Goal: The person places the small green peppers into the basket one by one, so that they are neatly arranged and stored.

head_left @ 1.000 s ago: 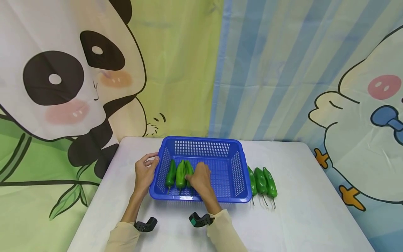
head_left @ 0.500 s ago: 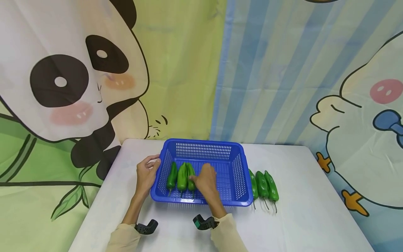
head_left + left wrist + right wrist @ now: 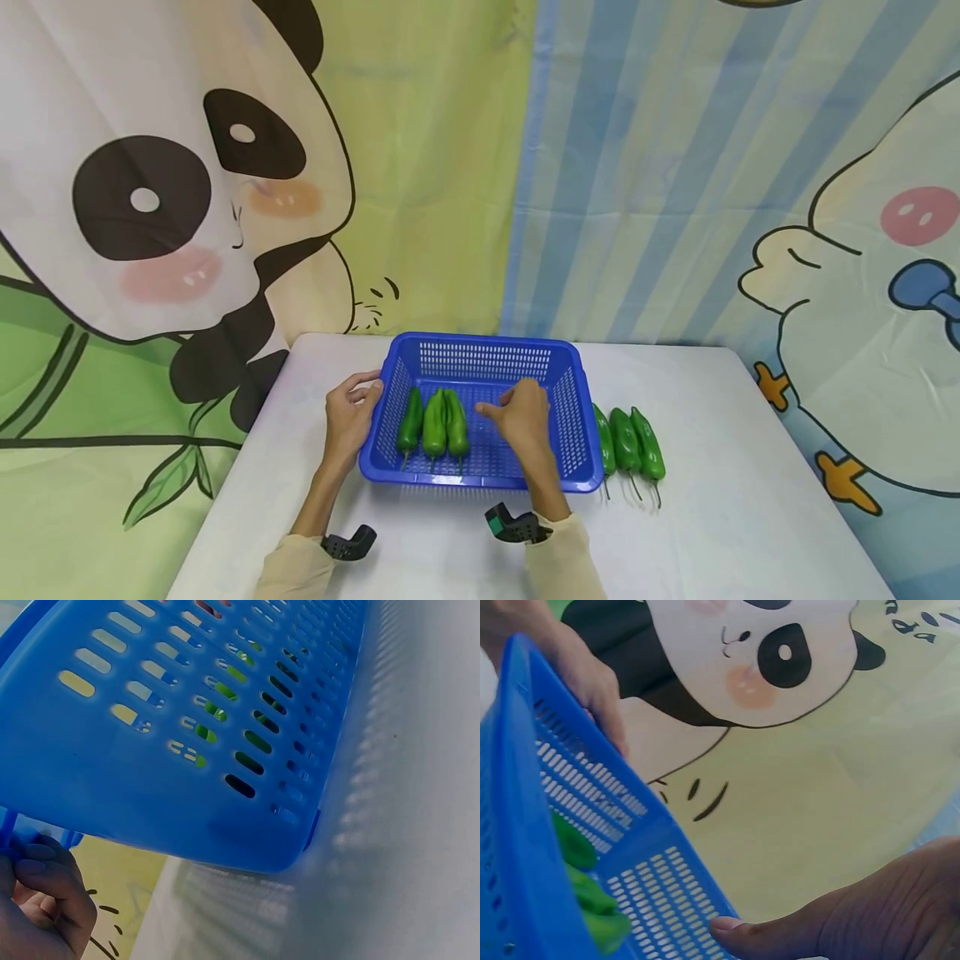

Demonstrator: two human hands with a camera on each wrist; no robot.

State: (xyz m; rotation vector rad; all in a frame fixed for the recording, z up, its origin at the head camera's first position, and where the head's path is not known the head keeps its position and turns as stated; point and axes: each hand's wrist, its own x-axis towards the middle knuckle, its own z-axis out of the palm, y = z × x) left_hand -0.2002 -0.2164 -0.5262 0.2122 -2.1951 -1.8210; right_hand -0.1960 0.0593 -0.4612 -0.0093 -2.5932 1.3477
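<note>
Three green chili peppers lie side by side in the left half of a blue plastic basket, stems toward the front. My left hand holds the basket's left rim; the left wrist view shows its curled fingers at the rim. Over the basket's right half is my right hand, thumb apart from the fingers, holding nothing visible. In the right wrist view only its thumb side shows, with the thumb near the basket rim. More green chili peppers lie on the table just right of the basket.
A white-covered table bears everything. Behind it hangs a curtain printed with a panda and a bird. Each wrist wears a black strap mount. The basket's right wall partly hides the nearest loose pepper.
My right hand has let go of the third pepper in the basket and moved right, away from it. My left hand stays on the rim. The view has shifted slightly.
</note>
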